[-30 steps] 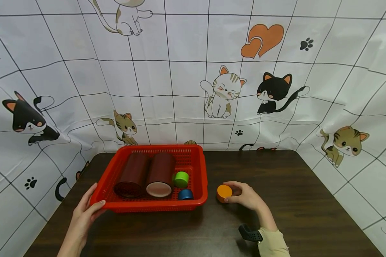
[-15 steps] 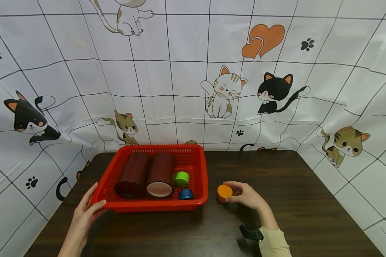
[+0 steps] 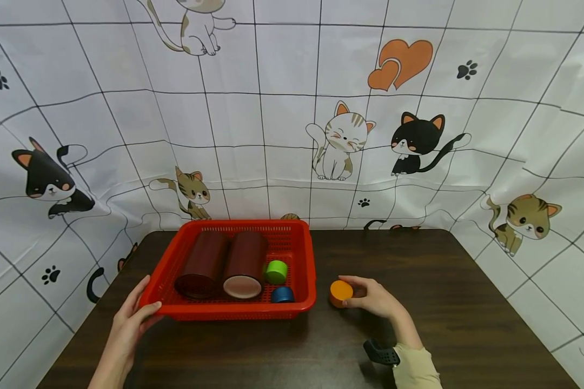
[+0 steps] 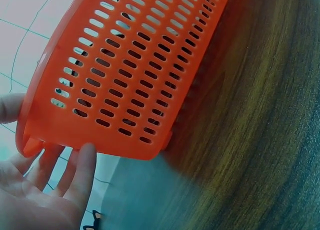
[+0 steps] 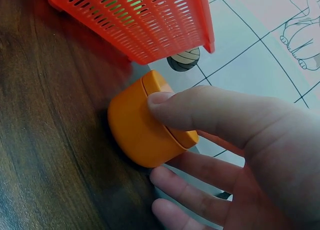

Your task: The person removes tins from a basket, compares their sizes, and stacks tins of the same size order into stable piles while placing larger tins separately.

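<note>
My right hand pinches a small orange lidded round container that stands on the table, right of the basket. In the right wrist view, the thumb lies against the seam below the lid of the orange container, with fingers on the far side. My left hand grips the red basket at its near left corner. The left wrist view has the thumb over the rim and the fingers under it. Inside the basket lie two dark brown cylinders, one showing a pale end, beside a green container and a blue one.
The dark wooden table extends to the right of the basket and in front of it. A white curtain with grid lines and cartoon cats hangs behind the table and along both sides. A black band is on the right wrist.
</note>
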{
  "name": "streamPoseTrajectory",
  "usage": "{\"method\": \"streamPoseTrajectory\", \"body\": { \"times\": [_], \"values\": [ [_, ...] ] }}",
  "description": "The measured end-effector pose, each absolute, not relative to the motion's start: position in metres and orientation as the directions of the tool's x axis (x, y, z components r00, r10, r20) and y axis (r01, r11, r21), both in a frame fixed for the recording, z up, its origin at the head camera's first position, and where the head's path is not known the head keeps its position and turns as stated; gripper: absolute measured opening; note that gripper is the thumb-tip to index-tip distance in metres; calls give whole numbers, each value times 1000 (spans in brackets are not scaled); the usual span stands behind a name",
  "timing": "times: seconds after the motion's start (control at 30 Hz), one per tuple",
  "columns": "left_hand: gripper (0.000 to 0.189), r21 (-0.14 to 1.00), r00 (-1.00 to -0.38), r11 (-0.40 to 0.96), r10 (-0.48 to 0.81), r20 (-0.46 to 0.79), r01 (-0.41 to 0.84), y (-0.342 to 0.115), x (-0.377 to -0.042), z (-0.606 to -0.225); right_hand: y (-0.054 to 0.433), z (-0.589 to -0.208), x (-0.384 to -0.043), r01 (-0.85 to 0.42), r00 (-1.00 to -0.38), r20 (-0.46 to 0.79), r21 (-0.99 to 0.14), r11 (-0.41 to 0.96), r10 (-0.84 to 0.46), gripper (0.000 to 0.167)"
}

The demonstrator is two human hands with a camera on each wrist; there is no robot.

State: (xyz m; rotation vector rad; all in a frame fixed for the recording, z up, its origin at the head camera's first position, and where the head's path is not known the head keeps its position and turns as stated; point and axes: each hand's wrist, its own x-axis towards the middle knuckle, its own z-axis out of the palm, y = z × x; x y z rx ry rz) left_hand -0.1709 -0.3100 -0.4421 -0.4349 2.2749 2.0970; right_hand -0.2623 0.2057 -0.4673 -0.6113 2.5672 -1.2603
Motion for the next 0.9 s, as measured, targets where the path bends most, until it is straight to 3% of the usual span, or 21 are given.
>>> {"method": "streamPoseTrajectory", "body": {
  "times": [0.9],
  "values": [
    [75,978,-968,54,-159,-193,-203,-314,-173,-442,206,-460,-257,-251,-882,-30,-815,522,-471,69]
  ]
}}
